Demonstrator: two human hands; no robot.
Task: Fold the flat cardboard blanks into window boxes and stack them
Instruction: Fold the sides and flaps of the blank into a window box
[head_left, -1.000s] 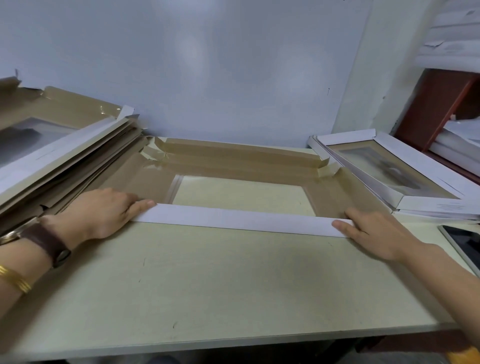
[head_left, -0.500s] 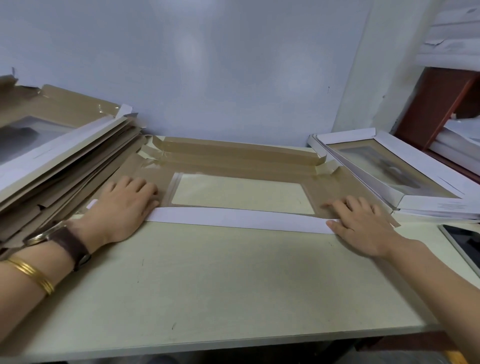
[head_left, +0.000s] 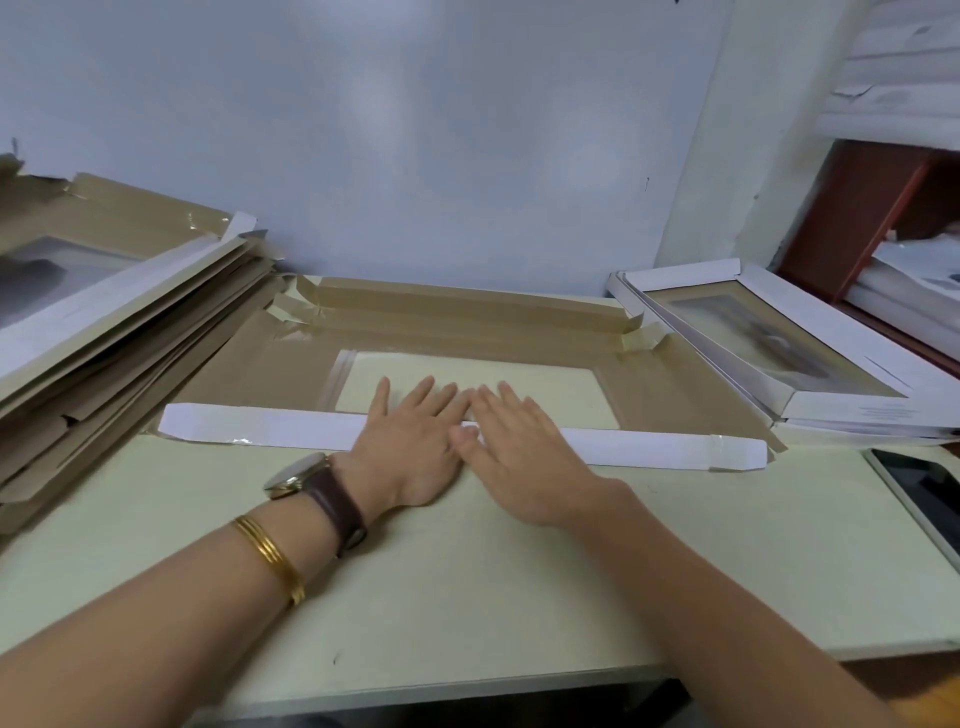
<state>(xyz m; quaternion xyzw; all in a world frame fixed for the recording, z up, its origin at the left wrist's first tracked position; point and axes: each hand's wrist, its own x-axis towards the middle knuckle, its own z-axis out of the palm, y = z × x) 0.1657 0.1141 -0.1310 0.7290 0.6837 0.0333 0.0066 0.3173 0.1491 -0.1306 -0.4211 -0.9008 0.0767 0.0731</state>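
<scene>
To the left of the blank (head_left: 244, 374) leans a stack of flat blanks (head_left: 119, 332), brown board with white edges, fanned and sloping down towards it. The blank itself lies brown side up on the pale green worktop (head_left: 467, 597), its far flaps (head_left: 467, 306) creased and partly raised, a clear window film (head_left: 550, 384) in its middle. Its near edge, a long white flap (head_left: 260, 428), is folded over onto it.

The left hand (head_left: 410, 431), a wristwatch (head_left: 306, 478) on its wrist, lies flat with straight fingers across the middle of that flap, grasping nothing, only pressing. The right hand (head_left: 514, 441) lies the same way just beside it, thumb touching the left one. Both sets of fingertips reach past the flap onto the film.

The trouble I'd expect: with all the pressure at the middle, the flap's tapered ends may spring up and leave a weak crease. Leaning on the thin, glossy film could dent it or peel its glued edge. The loose stack might also slide onto the blank.

Right of the blank sit folded window boxes (head_left: 810, 364), white, shallow and rectangular, stacked. Beyond them is a dark-screened device (head_left: 919, 493).
</scene>
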